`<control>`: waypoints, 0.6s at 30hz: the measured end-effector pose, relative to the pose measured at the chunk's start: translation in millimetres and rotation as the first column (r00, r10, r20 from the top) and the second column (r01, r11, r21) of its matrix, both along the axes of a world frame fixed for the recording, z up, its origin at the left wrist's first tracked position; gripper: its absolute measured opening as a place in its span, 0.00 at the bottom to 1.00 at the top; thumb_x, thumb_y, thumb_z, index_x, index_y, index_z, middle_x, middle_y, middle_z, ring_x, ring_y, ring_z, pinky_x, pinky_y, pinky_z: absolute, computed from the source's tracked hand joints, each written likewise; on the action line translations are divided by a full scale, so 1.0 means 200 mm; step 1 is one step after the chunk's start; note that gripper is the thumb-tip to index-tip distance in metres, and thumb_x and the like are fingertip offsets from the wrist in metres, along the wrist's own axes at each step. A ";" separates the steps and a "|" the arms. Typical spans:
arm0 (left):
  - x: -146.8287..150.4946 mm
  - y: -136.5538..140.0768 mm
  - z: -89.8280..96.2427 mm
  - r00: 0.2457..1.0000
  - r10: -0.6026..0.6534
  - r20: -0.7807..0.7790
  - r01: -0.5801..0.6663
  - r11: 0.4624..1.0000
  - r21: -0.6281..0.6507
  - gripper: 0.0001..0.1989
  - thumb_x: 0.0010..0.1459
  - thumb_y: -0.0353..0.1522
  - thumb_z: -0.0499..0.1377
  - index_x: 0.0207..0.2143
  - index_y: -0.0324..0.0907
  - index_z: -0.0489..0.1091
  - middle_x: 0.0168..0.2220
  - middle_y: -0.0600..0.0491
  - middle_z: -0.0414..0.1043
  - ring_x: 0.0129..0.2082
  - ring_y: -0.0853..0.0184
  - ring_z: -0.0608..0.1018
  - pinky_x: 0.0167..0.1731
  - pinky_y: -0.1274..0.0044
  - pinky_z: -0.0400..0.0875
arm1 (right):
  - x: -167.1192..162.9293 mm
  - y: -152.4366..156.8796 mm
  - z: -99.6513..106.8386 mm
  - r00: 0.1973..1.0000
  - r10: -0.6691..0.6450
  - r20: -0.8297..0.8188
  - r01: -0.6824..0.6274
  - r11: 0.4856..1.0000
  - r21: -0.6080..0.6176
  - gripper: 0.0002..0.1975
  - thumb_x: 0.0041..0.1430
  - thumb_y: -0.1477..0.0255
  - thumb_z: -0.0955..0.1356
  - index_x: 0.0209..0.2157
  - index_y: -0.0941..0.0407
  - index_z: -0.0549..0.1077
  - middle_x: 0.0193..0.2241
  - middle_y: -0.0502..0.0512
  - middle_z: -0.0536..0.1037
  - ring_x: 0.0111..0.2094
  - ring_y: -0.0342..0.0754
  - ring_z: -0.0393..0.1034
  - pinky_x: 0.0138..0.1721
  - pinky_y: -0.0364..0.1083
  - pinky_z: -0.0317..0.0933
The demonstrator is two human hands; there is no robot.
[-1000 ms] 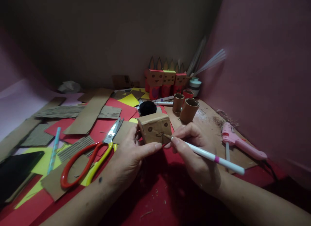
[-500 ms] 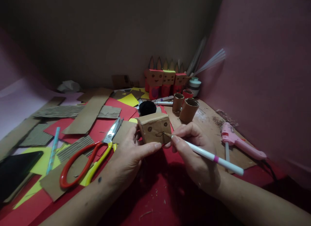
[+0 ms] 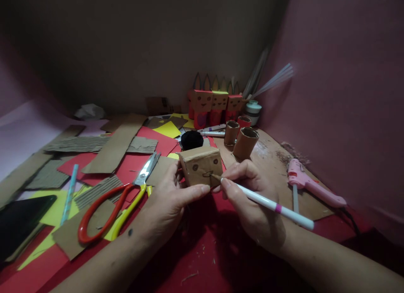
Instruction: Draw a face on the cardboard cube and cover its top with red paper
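Note:
A small cardboard box (image 3: 199, 162) with two drawn round eyes and an outlined mouth is tilted up in front of me. My left hand (image 3: 176, 196) grips it from the left, thumb along its lower edge and the other fingers partly hidden behind. Pinched in my right hand (image 3: 249, 196) is a white marker (image 3: 271, 204) with a purple band. Its brown tip touches the box at the right part of the mouth outline. A black round bundle (image 3: 192, 140) lies just behind the box.
Red-and-yellow-handled scissors (image 3: 139, 188) lie at left among cardboard strips (image 3: 118, 146) and coloured paper. Cardboard tubes (image 3: 245, 142) stand behind my right hand. A pink glue gun (image 3: 315, 186) rests at right. Several box-headed figures (image 3: 202, 101) stand at the back.
The marker tip has shifted slightly left along the mouth outline, and my right hand has moved with it. My left hand keeps the box nearly still.

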State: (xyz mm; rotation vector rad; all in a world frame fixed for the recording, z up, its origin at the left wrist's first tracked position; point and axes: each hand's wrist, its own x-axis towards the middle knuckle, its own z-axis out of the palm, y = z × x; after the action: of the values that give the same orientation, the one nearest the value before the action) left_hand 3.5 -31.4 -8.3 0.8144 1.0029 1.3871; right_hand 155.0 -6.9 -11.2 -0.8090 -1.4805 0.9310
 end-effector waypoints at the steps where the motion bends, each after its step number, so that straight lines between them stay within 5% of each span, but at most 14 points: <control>1: 0.00 0.00 0.00 1.000 -0.002 0.003 0.002 1.000 0.003 0.32 0.46 0.27 0.73 0.55 0.43 0.69 0.50 0.47 0.81 0.52 0.55 0.80 0.47 0.74 0.76 | 0.00 0.00 0.00 1.000 0.002 0.003 -0.002 1.000 0.004 0.05 0.54 0.72 0.68 0.26 0.52 0.68 0.22 0.48 0.72 0.24 0.44 0.68 0.24 0.44 0.61; 18: 0.00 0.00 0.01 1.000 0.027 0.001 -0.027 1.000 -0.014 0.33 0.43 0.28 0.75 0.53 0.43 0.71 0.49 0.45 0.81 0.53 0.50 0.79 0.50 0.67 0.75 | 0.00 0.00 -0.02 0.999 0.023 -0.023 -0.024 1.000 -0.015 0.05 0.56 0.73 0.69 0.28 0.52 0.69 0.22 0.47 0.72 0.22 0.43 0.67 0.20 0.42 0.57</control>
State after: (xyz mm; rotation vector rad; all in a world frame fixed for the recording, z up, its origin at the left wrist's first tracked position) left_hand 3.7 -30.7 -7.0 0.7922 1.0254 1.4013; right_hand 155.6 -6.7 -14.2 -0.7909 -1.4671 0.9675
